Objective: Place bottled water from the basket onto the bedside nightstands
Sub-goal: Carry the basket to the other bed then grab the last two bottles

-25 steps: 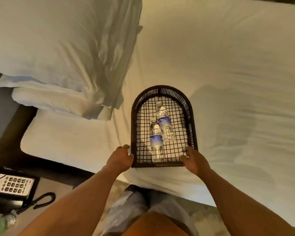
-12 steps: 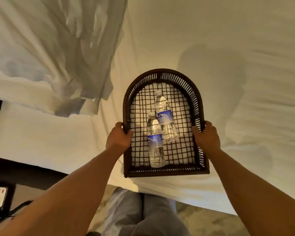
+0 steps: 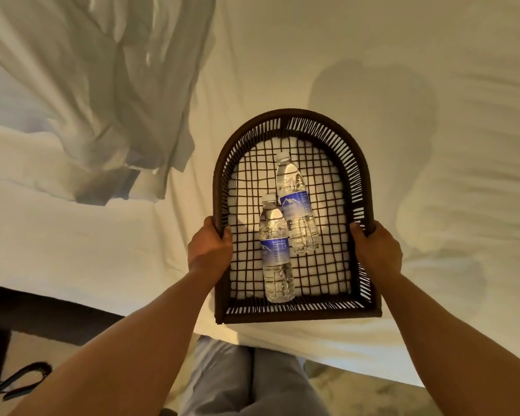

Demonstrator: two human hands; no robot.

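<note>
Hotel bedroom: white-sheeted bed (image 3: 373, 70), pillows (image 3: 72, 85), phone cord (image 3: 24, 378).

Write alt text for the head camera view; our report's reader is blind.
Two hands, left and right, hold a dark woven basket by its side rims above a white bed. Two water bottles lie inside touching, the nearer bottle just left of the farther bottle. Rumpled pillows sit at upper left.

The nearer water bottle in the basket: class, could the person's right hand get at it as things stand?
Probably not straight away. The right hand is closed on the basket rim, as is the left hand. Nothing covers the nearer bottle, so once the basket is set down and released, the way looks free.
</note>
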